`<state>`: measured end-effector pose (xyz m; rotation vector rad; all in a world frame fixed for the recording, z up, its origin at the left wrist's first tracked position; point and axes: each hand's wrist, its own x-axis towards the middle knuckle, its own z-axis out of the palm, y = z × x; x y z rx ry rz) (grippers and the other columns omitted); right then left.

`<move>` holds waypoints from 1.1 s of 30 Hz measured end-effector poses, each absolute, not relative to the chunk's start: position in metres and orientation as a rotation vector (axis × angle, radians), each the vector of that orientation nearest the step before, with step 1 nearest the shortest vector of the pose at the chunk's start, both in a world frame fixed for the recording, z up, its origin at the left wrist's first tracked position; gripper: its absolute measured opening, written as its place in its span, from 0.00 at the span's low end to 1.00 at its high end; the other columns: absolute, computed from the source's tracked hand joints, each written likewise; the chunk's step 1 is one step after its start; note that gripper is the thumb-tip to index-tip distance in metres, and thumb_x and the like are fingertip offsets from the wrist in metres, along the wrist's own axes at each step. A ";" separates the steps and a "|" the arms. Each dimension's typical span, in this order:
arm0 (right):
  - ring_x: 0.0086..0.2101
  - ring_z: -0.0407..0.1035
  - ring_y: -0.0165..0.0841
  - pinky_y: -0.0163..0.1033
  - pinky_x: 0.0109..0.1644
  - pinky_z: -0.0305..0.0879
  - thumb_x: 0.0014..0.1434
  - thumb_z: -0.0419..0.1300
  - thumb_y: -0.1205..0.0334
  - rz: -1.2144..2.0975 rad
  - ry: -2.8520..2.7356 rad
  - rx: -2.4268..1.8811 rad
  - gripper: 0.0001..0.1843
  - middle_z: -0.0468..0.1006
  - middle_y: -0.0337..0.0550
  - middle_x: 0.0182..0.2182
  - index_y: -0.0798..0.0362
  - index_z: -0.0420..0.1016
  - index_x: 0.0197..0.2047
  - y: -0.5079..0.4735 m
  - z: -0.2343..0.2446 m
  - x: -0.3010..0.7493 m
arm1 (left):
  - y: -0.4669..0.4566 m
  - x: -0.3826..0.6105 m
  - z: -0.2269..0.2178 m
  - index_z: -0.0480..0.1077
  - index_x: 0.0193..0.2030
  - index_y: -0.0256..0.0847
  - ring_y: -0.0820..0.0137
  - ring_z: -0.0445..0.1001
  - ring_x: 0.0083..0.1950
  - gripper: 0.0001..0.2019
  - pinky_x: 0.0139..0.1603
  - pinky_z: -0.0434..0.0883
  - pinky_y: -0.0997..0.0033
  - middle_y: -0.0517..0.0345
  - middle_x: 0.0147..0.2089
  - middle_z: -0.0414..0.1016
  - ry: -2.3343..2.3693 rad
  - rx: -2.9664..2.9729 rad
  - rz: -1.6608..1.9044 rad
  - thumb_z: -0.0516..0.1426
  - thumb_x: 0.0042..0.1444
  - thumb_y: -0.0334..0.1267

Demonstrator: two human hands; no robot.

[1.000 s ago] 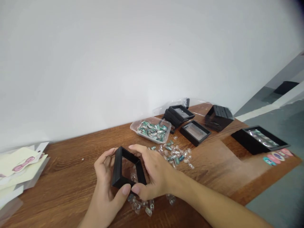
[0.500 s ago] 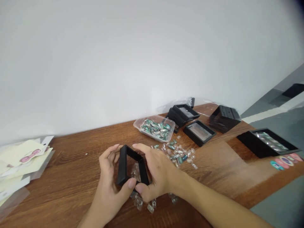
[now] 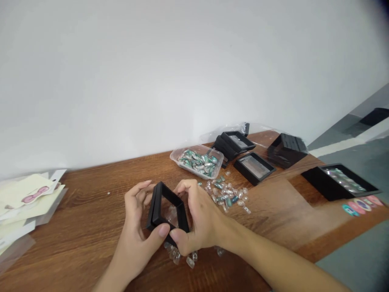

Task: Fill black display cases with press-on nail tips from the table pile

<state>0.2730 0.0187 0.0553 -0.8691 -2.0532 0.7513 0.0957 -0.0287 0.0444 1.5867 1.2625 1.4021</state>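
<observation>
Both my hands grip a small black box frame (image 3: 155,205) with a clear window, tilted just above the table. My left hand (image 3: 136,227) wraps its left side, with the thumb on the near edge. My right hand (image 3: 202,219) closes round the right side, its thumb pressed at the near corner. Clear pieces show blurred through the window. Beneath and in front of the frame lie loose clear nail-shaped pieces (image 3: 176,255). A pile of clear and teal pieces (image 3: 226,196) is spread beyond my right hand.
Behind the pile stands a clear plastic tub (image 3: 217,170) full of teal pieces. Black box frames (image 3: 254,167) and a plastic-wrapped black stack (image 3: 287,150) are at the back right. A filled black box (image 3: 340,182) sits near the right edge beside coloured round stickers (image 3: 361,205). Cards (image 3: 27,198) lie at left.
The black frame has tilted slightly in my hands, and a seam along its left side shows more clearly. Both hands still hold it. The view has shifted a little.
</observation>
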 end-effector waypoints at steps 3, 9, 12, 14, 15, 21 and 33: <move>0.38 0.68 0.44 0.55 0.43 0.68 0.43 0.62 0.41 0.813 -2.044 -0.895 0.33 0.69 0.48 0.38 0.51 0.56 0.45 0.019 0.058 0.275 | -0.028 0.095 0.047 0.53 0.65 0.47 0.57 0.72 0.56 0.34 0.52 0.73 0.59 0.47 0.58 0.64 1.245 1.575 1.412 0.62 0.57 0.53; 0.44 0.73 0.41 0.50 0.48 0.70 0.54 0.63 0.47 1.157 -1.943 -0.692 0.32 0.75 0.48 0.45 0.50 0.53 0.55 0.026 0.054 0.281 | -0.026 0.089 0.049 0.56 0.63 0.46 0.57 0.72 0.57 0.34 0.56 0.70 0.57 0.48 0.56 0.67 1.217 1.495 1.452 0.62 0.55 0.54; 0.50 0.73 0.41 0.50 0.54 0.69 0.60 0.62 0.48 1.309 -1.866 -0.681 0.33 0.75 0.50 0.51 0.48 0.51 0.60 0.029 0.054 0.284 | -0.023 0.086 0.047 0.57 0.63 0.49 0.57 0.72 0.58 0.34 0.57 0.69 0.56 0.50 0.57 0.69 1.165 1.350 1.501 0.64 0.54 0.53; 0.54 0.71 0.41 0.51 0.57 0.67 0.59 0.63 0.46 1.342 -1.864 -0.681 0.35 0.74 0.52 0.54 0.48 0.50 0.62 0.029 0.057 0.286 | -0.021 0.085 0.046 0.58 0.61 0.49 0.56 0.72 0.57 0.34 0.57 0.70 0.55 0.50 0.56 0.70 1.151 1.235 1.563 0.65 0.52 0.54; 0.55 0.70 0.42 0.52 0.58 0.66 0.57 0.66 0.46 1.325 -1.882 -0.675 0.39 0.73 0.52 0.56 0.47 0.50 0.62 0.029 0.058 0.286 | -0.020 0.084 0.046 0.58 0.61 0.49 0.56 0.73 0.57 0.34 0.56 0.71 0.54 0.50 0.56 0.71 1.149 1.178 1.594 0.65 0.51 0.54; 0.54 0.72 0.43 0.53 0.60 0.65 0.57 0.66 0.47 1.167 -1.853 -0.696 0.33 0.78 0.50 0.52 0.48 0.58 0.60 0.033 0.062 0.287 | -0.013 0.081 0.047 0.59 0.60 0.49 0.59 0.76 0.52 0.33 0.53 0.73 0.55 0.50 0.55 0.71 1.056 1.069 1.663 0.65 0.52 0.55; 0.29 0.78 0.35 0.42 0.35 0.77 0.64 0.57 0.41 1.186 -1.394 -0.860 0.20 0.83 0.41 0.30 0.51 0.72 0.36 0.049 0.070 0.291 | -0.014 0.083 0.049 0.60 0.63 0.50 0.56 0.76 0.51 0.44 0.54 0.73 0.52 0.53 0.50 0.71 0.829 1.156 1.641 0.71 0.40 0.58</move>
